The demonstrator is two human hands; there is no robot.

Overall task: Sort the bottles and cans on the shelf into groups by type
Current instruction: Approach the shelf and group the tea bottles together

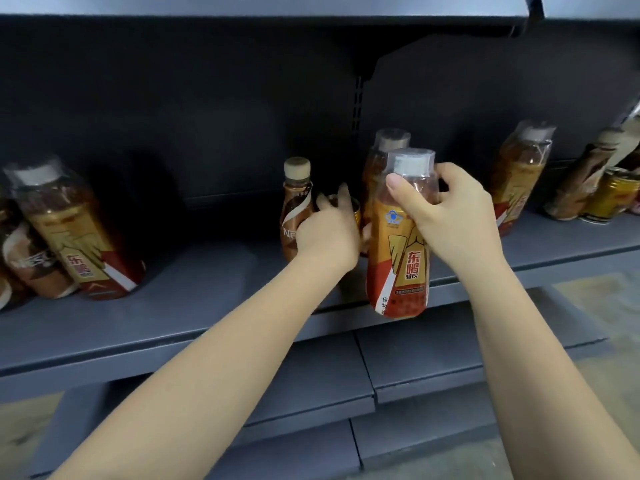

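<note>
Bottle (398, 237), full, heavy, slick: my right hand (446, 216) grips its neck; my left hand (329, 233) wraps a can (356, 213), centre shelf (207, 306).

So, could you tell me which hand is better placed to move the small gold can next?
The left hand. Its fingers already curl round the gold can beside the brown coffee bottle. The right hand is occupied, gripping the orange energy drink bottle near its cap.
</note>
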